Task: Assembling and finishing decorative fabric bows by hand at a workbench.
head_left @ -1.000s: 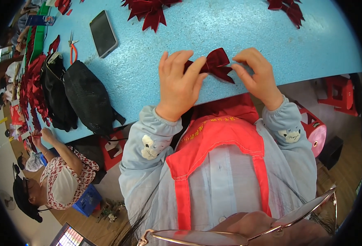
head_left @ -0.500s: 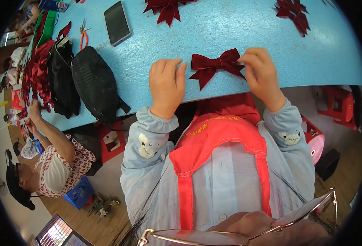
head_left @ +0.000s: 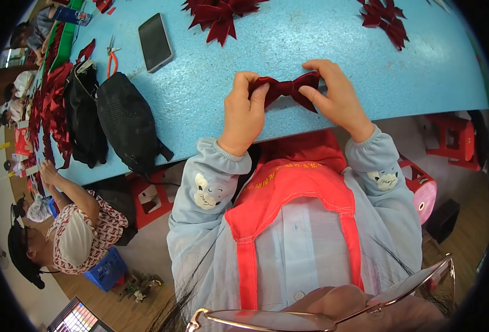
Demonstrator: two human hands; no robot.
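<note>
A dark red velvet bow (head_left: 286, 88) is held between both my hands over the near edge of the blue table (head_left: 200, 110). My left hand (head_left: 244, 110) pinches its left loop, thumb in front and fingers behind. At the other side my right hand (head_left: 335, 102) grips the right loop with thumb and fingers. The knot in the middle shows between the hands, while the tails are mostly hidden. Beyond lie more dark red bows, one pile (head_left: 222, 19) at the far middle and another (head_left: 385, 23) at the far right.
To my left are a phone (head_left: 156, 42), orange-handled pliers (head_left: 112, 58), two black pouches (head_left: 127, 119) and a heap of red ribbon (head_left: 53, 110). A co-worker (head_left: 78, 232) sits at the left. Red stools (head_left: 452, 141) stand beyond the table edge.
My left hand has moved right and taken hold of the bow's left loop. My right hand has closed on the right loop. The bow no longer lies flat on the table.
</note>
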